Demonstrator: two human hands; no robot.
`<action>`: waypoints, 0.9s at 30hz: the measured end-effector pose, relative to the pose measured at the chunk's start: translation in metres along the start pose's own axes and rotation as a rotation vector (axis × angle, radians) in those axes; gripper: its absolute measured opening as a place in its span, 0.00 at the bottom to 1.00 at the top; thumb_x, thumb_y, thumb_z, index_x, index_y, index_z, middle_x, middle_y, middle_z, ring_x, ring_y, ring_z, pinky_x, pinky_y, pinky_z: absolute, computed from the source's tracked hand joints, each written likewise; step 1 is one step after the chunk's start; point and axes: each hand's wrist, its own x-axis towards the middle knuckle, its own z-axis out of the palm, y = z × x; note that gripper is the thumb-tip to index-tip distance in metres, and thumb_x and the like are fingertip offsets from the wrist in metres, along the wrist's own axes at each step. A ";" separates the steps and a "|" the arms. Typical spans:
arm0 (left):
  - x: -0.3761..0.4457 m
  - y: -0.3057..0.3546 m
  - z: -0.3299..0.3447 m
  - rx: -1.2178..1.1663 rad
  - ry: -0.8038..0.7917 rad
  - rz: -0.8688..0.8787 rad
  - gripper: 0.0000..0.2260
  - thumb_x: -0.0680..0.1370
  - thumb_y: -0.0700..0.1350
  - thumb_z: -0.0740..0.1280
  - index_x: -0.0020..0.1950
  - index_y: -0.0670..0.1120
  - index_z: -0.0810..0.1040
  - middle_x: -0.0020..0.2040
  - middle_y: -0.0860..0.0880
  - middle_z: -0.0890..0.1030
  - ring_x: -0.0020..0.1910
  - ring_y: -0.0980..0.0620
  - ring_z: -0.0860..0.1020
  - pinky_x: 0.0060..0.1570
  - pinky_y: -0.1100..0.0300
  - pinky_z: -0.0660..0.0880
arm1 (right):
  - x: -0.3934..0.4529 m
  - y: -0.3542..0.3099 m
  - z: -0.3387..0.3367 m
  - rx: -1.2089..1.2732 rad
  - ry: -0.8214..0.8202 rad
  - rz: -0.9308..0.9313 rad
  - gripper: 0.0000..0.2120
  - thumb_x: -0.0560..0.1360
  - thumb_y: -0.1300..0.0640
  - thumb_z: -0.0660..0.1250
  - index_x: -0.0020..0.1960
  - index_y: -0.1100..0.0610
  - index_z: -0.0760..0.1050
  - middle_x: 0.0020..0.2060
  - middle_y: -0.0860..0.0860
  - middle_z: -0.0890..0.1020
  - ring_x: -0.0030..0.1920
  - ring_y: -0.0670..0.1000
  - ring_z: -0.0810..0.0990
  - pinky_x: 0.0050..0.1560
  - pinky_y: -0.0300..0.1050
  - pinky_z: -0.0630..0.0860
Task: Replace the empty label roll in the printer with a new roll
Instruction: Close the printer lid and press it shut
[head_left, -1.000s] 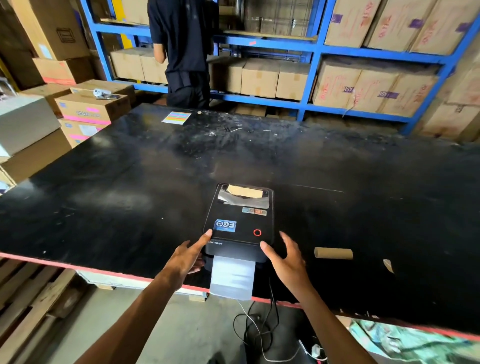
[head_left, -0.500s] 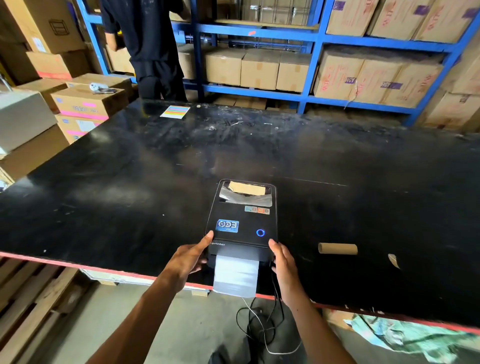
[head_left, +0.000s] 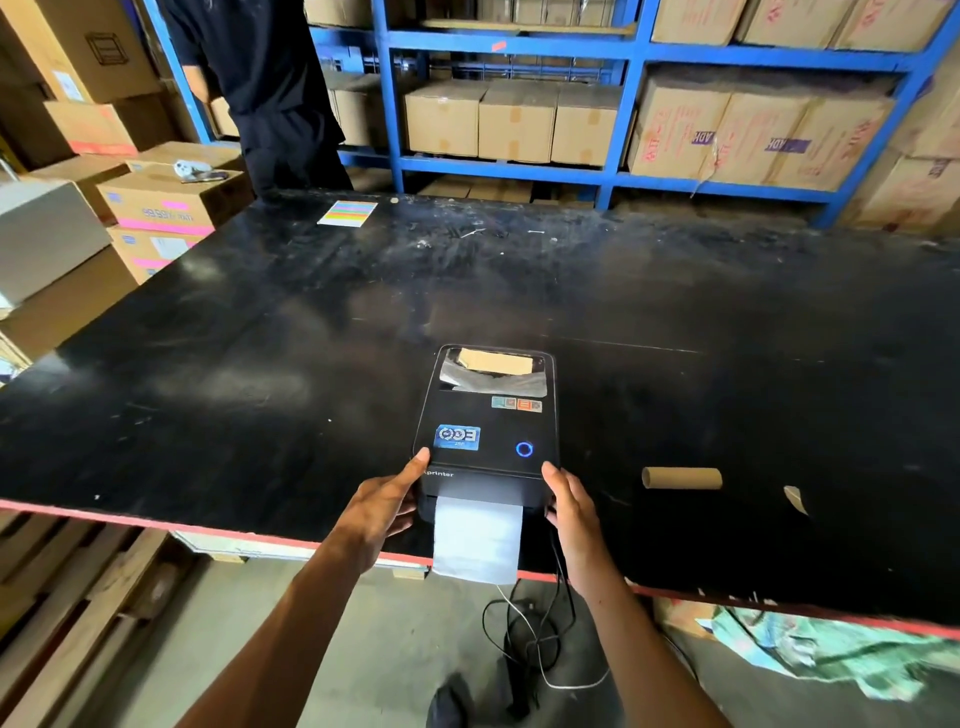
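Note:
A black label printer (head_left: 485, 415) stands near the front edge of the black table (head_left: 260, 338), lid closed, its round button glowing blue. A strip of white labels (head_left: 478, 538) hangs from its front slot over the table edge. Through the lid window a roll with a brown core shows. My left hand (head_left: 382, 512) grips the printer's front left corner, thumb on top. My right hand (head_left: 569, 512) holds the front right corner the same way. An empty cardboard core (head_left: 681, 478) lies on the table to the right of the printer.
A scrap of backing paper (head_left: 796, 499) lies right of the core. A striped colour sheet (head_left: 347, 213) rests at the far table edge. A person in black (head_left: 270, 88) stands behind, by blue shelving (head_left: 623, 52) with cartons. Cables (head_left: 535, 639) hang below the printer.
Both hands closed in from open, hovering poses onto the printer's front corners. The button light went from red to blue. The person behind shifted left.

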 end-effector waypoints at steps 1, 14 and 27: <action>0.000 0.000 0.000 -0.005 0.005 0.000 0.24 0.71 0.64 0.67 0.49 0.44 0.83 0.50 0.46 0.85 0.53 0.47 0.81 0.60 0.50 0.73 | 0.000 0.000 0.000 0.005 -0.003 -0.002 0.06 0.76 0.46 0.63 0.52 0.43 0.75 0.49 0.35 0.77 0.51 0.37 0.75 0.58 0.44 0.69; -0.002 -0.002 0.002 0.006 0.019 0.011 0.25 0.70 0.66 0.66 0.49 0.45 0.83 0.49 0.48 0.86 0.52 0.49 0.81 0.55 0.51 0.74 | -0.010 -0.006 -0.001 0.025 -0.057 -0.049 0.05 0.77 0.45 0.61 0.46 0.40 0.77 0.40 0.25 0.80 0.45 0.25 0.76 0.49 0.34 0.69; -0.002 -0.006 0.004 0.001 0.023 0.056 0.17 0.73 0.64 0.65 0.42 0.50 0.80 0.42 0.54 0.82 0.46 0.53 0.80 0.54 0.51 0.74 | -0.016 -0.008 0.002 0.011 -0.055 -0.049 0.09 0.76 0.42 0.61 0.42 0.35 0.79 0.40 0.24 0.80 0.45 0.25 0.77 0.47 0.34 0.70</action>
